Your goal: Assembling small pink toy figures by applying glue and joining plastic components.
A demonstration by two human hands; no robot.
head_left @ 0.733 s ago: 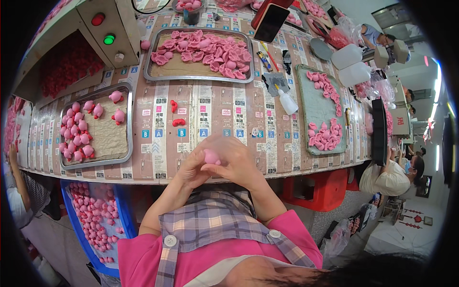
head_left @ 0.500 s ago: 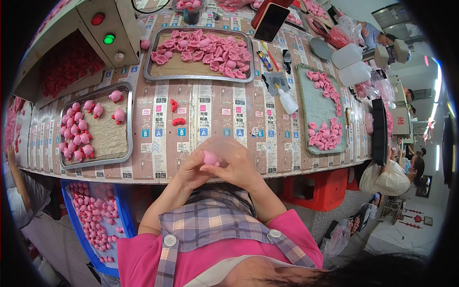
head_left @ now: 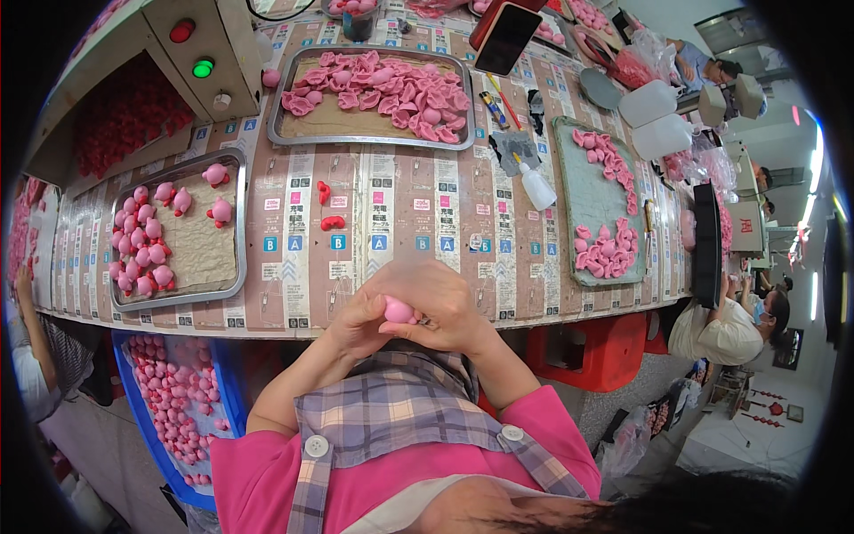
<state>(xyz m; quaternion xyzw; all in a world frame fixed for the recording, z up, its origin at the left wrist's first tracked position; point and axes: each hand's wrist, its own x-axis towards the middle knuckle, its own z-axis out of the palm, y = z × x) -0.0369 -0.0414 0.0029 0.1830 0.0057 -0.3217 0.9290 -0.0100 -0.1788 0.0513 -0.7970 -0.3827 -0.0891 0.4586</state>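
Close to the table's near edge, a round pink ball-like piece [head_left: 398, 310] is held between my two hands. My left hand [head_left: 358, 313] has its fingers wrapped round the piece's left side. My right hand [head_left: 438, 301] closes over the right side, its thumb pressed against the front; part of the piece is hidden under its fingers. Beyond my hands, two small red curved pieces [head_left: 333, 222] lie on the patterned table cover [head_left: 400, 205]. A metal tray [head_left: 374, 142] farther back carries many pink cup-shaped parts [head_left: 414, 102].
At left, another metal tray [head_left: 209, 254] has pink figures with red parts, beside a machine box [head_left: 200, 36]. A green tray [head_left: 592, 200] with pink parts and a white squeeze bottle [head_left: 539, 190] are at right. Below stand a blue bin [head_left: 233, 392] and a red stool [head_left: 587, 356].
Both hands shift slightly, with the pink piece moving a little right and down. The fingers of my right hand close further over it. The trays and red pieces stay put.
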